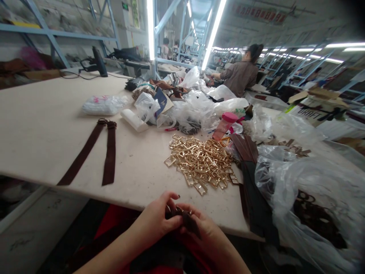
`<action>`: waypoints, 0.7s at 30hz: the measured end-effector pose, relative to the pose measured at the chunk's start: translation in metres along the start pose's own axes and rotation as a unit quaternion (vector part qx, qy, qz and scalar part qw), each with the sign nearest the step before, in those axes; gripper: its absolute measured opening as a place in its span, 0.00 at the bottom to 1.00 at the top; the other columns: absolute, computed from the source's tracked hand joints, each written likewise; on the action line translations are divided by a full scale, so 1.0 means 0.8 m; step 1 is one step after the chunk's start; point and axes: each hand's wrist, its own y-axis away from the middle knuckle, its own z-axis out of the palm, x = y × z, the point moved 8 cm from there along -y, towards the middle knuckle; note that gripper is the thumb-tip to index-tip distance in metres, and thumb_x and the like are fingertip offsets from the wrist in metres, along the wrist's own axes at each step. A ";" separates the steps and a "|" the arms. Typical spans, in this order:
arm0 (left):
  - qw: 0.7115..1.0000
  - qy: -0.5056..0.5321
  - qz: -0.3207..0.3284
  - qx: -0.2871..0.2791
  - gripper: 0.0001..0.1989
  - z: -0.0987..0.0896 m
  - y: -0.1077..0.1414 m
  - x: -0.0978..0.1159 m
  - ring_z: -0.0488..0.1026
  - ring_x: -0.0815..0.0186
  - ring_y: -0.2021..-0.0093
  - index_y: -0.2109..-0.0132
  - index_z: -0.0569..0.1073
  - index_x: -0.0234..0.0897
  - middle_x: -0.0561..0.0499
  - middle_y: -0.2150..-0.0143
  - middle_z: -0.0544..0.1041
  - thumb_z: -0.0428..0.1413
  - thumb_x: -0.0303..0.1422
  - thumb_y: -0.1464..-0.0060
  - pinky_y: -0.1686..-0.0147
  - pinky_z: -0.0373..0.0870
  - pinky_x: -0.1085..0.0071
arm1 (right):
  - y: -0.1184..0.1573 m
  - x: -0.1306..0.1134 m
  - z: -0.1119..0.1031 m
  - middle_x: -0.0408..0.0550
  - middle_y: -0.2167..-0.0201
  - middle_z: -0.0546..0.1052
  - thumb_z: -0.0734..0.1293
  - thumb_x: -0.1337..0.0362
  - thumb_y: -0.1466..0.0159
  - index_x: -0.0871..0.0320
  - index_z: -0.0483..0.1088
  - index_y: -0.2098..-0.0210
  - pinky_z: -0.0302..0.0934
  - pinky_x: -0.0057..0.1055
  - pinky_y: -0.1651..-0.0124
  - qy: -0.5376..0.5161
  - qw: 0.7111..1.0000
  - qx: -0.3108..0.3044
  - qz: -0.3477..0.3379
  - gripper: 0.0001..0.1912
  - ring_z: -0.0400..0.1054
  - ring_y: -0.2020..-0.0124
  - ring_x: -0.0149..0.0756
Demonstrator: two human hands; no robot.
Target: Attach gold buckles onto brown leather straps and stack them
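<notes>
As both hands' fingers (173, 222) close, brown strap (190, 224) between them

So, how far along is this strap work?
Two straps lie on the table with fittings at their far ends, so they look done. The left hand and right hand hold a dark piece. Probably left: loose gold frames and dark strips, though how many get used I can't tell.

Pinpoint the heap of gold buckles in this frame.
Just right of centre in the head view, the heap of gold buckles lies beyond the right hand, beside the pink-lidded bottle.
</notes>
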 end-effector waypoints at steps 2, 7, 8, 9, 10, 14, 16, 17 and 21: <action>1.000 -0.015 -0.009 -0.003 0.20 0.000 0.001 -0.003 0.69 0.66 0.69 0.55 0.62 0.40 0.58 0.70 0.70 0.58 0.38 0.55 0.68 0.63 0.71 | -0.001 0.009 -0.002 0.45 0.72 0.72 0.71 0.62 0.45 0.62 0.69 0.58 0.55 0.19 0.69 -0.009 1.000 -0.014 0.013 0.18 0.63 0.73 0.24; 0.998 -0.057 -0.010 0.001 0.14 0.000 0.003 0.000 0.69 0.65 0.68 0.61 0.66 0.37 0.55 0.70 0.72 0.57 0.40 0.54 0.68 0.62 0.71 | -0.002 0.013 -0.006 0.42 0.76 0.67 0.71 0.64 0.46 0.62 0.64 0.64 0.51 0.19 0.72 -0.003 1.000 -0.018 -0.004 0.14 0.58 0.76 0.23; 0.998 -0.057 0.000 -0.003 0.13 0.002 0.003 0.003 0.69 0.65 0.67 0.63 0.67 0.37 0.55 0.69 0.73 0.56 0.40 0.52 0.67 0.62 0.71 | -0.002 0.011 -0.005 0.42 0.76 0.67 0.71 0.64 0.47 0.63 0.64 0.66 0.51 0.19 0.72 -0.001 1.000 -0.019 -0.012 0.14 0.58 0.76 0.24; 0.998 -0.053 0.010 -0.012 0.12 0.005 0.003 0.006 0.69 0.65 0.67 0.63 0.68 0.37 0.54 0.69 0.73 0.55 0.40 0.51 0.67 0.62 0.71 | -0.002 0.008 -0.005 0.42 0.76 0.66 0.72 0.64 0.47 0.63 0.63 0.67 0.50 0.20 0.72 0.000 1.000 -0.020 -0.020 0.15 0.58 0.75 0.25; 0.999 -0.044 0.017 -0.023 0.11 0.008 0.003 0.008 0.70 0.65 0.66 0.64 0.69 0.37 0.54 0.68 0.74 0.54 0.40 0.50 0.67 0.62 0.71 | -0.002 0.006 -0.005 0.43 0.76 0.66 0.72 0.63 0.47 0.63 0.62 0.69 0.50 0.20 0.72 0.000 0.999 -0.019 -0.026 0.15 0.58 0.75 0.25; 0.997 0.024 0.010 -0.074 0.12 0.019 0.003 0.006 0.70 0.65 0.64 0.62 0.72 0.37 0.54 0.65 0.76 0.55 0.40 0.50 0.65 0.63 0.73 | 0.001 0.005 -0.008 0.43 0.77 0.66 0.72 0.64 0.49 0.63 0.61 0.72 0.51 0.22 0.72 -0.005 1.000 0.002 -0.026 0.15 0.59 0.76 0.26; 0.992 0.060 -0.009 -0.110 0.11 0.023 0.006 0.002 0.69 0.66 0.65 0.62 0.72 0.37 0.55 0.67 0.75 0.56 0.38 0.52 0.67 0.63 0.74 | 0.004 0.002 -0.011 0.42 0.78 0.66 0.73 0.63 0.50 0.62 0.61 0.72 0.52 0.22 0.72 -0.001 0.999 0.025 -0.034 0.16 0.59 0.76 0.26; 0.989 0.076 -0.017 -0.127 0.11 0.024 0.007 0.001 0.68 0.67 0.66 0.62 0.72 0.37 0.56 0.67 0.74 0.57 0.36 0.52 0.67 0.63 0.74 | 0.005 -0.001 -0.012 0.41 0.78 0.66 0.73 0.61 0.51 0.62 0.61 0.73 0.52 0.22 0.72 0.006 0.999 0.035 -0.041 0.17 0.59 0.77 0.26; 0.985 0.092 -0.039 -0.141 0.12 0.023 0.011 -0.007 0.66 0.69 0.68 0.61 0.69 0.36 0.57 0.69 0.71 0.57 0.36 0.54 0.70 0.61 0.76 | 0.006 -0.013 -0.016 0.40 0.78 0.66 0.74 0.56 0.53 0.61 0.60 0.73 0.52 0.22 0.72 0.083 0.992 0.069 -0.065 0.21 0.58 0.77 0.26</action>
